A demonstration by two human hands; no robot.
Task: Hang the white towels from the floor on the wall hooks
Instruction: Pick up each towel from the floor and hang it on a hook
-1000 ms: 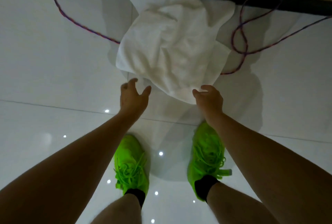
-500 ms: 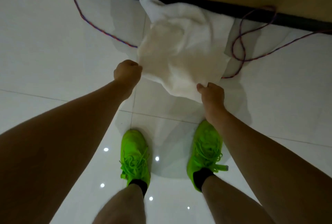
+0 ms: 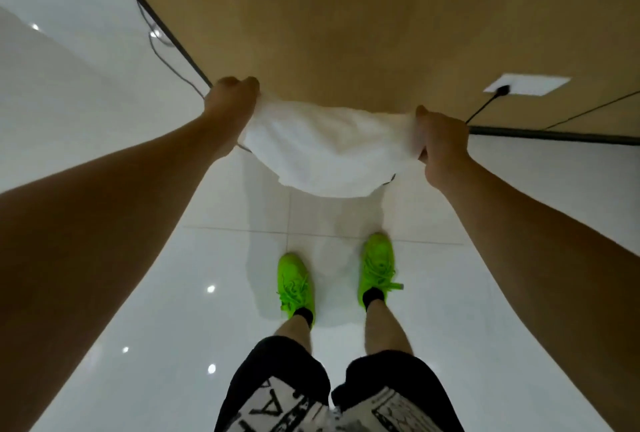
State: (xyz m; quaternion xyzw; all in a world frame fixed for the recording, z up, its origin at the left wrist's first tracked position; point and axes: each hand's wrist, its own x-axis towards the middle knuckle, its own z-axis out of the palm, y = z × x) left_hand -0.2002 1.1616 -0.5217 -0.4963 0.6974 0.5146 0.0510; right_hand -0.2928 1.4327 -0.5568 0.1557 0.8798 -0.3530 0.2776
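Towel held up at mid-frame
Left hand and right hand each grip one end of the white towel.

The floor is glossy white tile with thin grout lines, mirroring small points of light. Two neon-green sneakers stand on it, side by side. A thin cable trails along it near the dark baseboard.

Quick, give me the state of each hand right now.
Left hand: closed, gripping one end of the white towel.
Right hand: closed, gripping the towel's other end.
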